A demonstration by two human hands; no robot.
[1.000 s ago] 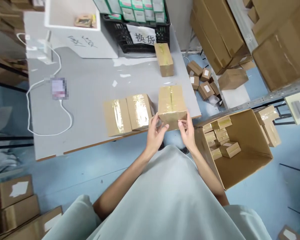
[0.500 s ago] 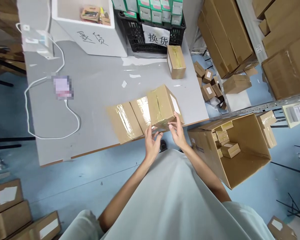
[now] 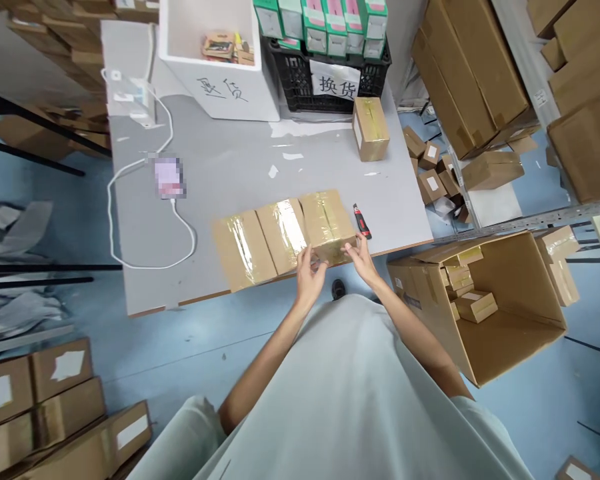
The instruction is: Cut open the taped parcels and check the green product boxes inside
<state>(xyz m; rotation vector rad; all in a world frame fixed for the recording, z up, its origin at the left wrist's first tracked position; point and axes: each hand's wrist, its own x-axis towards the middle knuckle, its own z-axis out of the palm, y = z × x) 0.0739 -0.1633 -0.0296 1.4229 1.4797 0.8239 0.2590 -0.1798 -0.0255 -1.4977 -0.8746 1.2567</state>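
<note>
Three taped cardboard boxes stand in a row along the table's front edge: a left box (image 3: 247, 250), a middle box (image 3: 284, 227) and a right cardboard box (image 3: 327, 217). My left hand (image 3: 310, 277) has its bent fingers at the near left corner of the right box, close to the middle one. At that box's near right corner, my right hand (image 3: 364, 261) grips with thumb and fingers. Both hands hold the right box from the front. A red and black utility knife (image 3: 363, 221) lies on the table just beyond my right fingertips.
On the grey table (image 3: 220, 160) are another taped box (image 3: 371, 130), a white foam bin (image 3: 230, 90), a black crate (image 3: 300, 97) of green cartons and a phone (image 3: 169, 178) on a white cable. A large open carton (image 3: 525, 320) with small boxes stands right.
The right box has shifted left and settled level against the middle box, uncovering the utility knife. Both hands stay at its front corners. The camera view has swung left.
</note>
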